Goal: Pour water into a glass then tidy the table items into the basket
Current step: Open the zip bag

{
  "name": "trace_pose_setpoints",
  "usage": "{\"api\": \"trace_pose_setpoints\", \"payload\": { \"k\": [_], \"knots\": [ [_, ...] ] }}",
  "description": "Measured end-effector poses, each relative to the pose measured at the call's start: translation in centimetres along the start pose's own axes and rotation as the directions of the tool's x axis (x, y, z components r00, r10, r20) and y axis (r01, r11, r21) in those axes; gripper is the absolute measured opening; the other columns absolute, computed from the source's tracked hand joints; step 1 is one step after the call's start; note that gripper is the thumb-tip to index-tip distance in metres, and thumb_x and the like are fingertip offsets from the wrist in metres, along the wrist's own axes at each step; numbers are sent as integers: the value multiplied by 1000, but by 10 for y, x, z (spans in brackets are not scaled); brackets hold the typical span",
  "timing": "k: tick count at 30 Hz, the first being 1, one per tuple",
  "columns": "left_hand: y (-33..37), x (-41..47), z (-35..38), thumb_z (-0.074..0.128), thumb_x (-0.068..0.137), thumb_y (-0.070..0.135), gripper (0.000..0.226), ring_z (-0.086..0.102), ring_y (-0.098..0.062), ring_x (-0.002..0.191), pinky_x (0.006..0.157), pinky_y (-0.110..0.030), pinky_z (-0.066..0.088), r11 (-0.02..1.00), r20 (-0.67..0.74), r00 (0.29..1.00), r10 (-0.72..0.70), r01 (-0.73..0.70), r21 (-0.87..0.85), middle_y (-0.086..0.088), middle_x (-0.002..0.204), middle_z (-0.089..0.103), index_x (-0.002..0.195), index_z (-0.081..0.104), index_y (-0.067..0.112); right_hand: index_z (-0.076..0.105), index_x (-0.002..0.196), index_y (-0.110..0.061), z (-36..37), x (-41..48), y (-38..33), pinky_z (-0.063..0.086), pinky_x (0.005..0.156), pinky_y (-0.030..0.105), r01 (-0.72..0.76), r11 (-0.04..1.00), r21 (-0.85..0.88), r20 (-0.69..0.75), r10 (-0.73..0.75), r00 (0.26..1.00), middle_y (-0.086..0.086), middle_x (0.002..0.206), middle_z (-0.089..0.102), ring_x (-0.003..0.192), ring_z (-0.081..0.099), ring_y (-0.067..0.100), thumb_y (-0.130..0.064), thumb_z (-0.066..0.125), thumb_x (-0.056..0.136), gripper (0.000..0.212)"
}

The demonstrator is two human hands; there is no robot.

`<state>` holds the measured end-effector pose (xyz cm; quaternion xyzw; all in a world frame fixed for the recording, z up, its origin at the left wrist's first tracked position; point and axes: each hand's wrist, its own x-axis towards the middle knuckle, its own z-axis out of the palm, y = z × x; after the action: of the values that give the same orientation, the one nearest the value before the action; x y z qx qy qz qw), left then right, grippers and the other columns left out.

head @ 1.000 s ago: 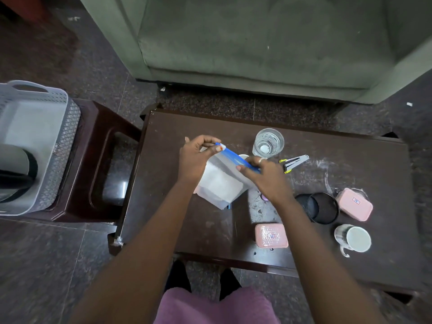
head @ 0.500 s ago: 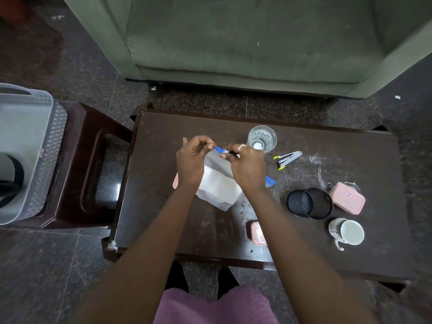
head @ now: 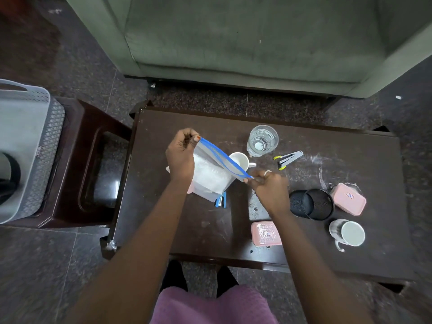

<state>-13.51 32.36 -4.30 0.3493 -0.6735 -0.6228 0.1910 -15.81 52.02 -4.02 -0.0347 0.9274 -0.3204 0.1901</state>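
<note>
Above the dark table (head: 339, 141) I hold a clear zip bag (head: 210, 176) with a blue seal strip. My left hand (head: 181, 155) pinches the strip's far-left end and my right hand (head: 268, 185) pinches its near-right end, stretching it taut. White contents show inside the bag. A glass of water (head: 263, 140) stands just beyond. The grey basket (head: 30, 146) sits on a side stool at the far left, with a dark item inside.
On the table lie a white cup (head: 239, 161), a stapler (head: 289, 159), a black mesh pen cup (head: 312, 204) on its side, two pink boxes (head: 265, 232) (head: 349, 198), a white mug (head: 349, 233) and a blue item (head: 221, 199) under the bag. A green sofa (head: 245, 38) stands behind.
My right hand has slid along the blue strip from near my left hand out to its right end. The bag stays over the same spot.
</note>
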Motion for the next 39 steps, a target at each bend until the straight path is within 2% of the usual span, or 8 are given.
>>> {"api": "trace_pose_setpoints", "payload": {
  "k": [7,11,20,26,30,33,35,39],
  "knots": [
    [4,-7,6,58,90,9,13,53,5,78,74,-15,43,1000,93,996,5,-5,-3,13,89,58,93,58,22,68,110,-13,11,14,-31,33,65,25,187,982,-4,82,-186,979,17,96,73,88,64,32,-17,56,92,22],
    [-3,-15,21,75,77,25,74,50,-6,95,68,2,42,989,52,996,-72,65,130,-1,133,26,138,33,22,71,100,-16,17,17,-36,31,59,24,138,990,37,86,-140,986,11,84,72,76,62,25,-17,58,89,17],
    [-21,-29,42,64,88,24,50,59,-9,69,57,-9,49,958,272,926,-262,216,187,9,81,56,133,46,13,70,91,-6,23,16,-28,51,71,31,-29,969,247,53,16,998,14,87,74,76,67,24,-8,60,86,11],
    [-23,-21,42,59,89,15,33,62,-11,65,60,-13,52,932,309,910,-278,178,316,1,85,61,122,58,11,68,97,-2,22,20,-24,54,76,33,-151,940,307,29,149,988,17,92,74,82,69,25,-9,61,87,14],
    [-16,-22,41,59,84,12,36,64,-23,75,75,-30,52,922,240,947,-212,113,370,4,73,57,120,60,13,58,111,-6,20,23,-24,45,69,30,-207,973,99,-158,221,962,20,100,70,90,65,35,-3,53,87,25],
    [-10,-28,44,56,84,12,38,57,-26,64,72,-31,51,908,268,957,-111,-12,418,2,61,52,121,62,16,53,122,-2,19,17,-22,43,86,39,4,981,-194,-258,-55,965,21,120,57,109,52,37,10,48,80,44],
    [-6,-31,46,54,84,12,39,48,-25,59,67,-32,48,888,313,949,-27,-121,444,-1,56,47,122,62,16,58,113,3,15,11,-23,44,92,37,234,959,-160,-227,-266,937,22,121,54,112,48,32,13,50,79,36],
    [-1,-32,48,52,82,13,42,47,-23,60,64,-31,44,855,320,945,69,-221,469,-13,61,57,122,62,17,67,86,8,5,15,-26,40,60,25,536,792,-292,221,-489,844,25,90,67,78,65,38,13,48,73,24]
  ]
}}
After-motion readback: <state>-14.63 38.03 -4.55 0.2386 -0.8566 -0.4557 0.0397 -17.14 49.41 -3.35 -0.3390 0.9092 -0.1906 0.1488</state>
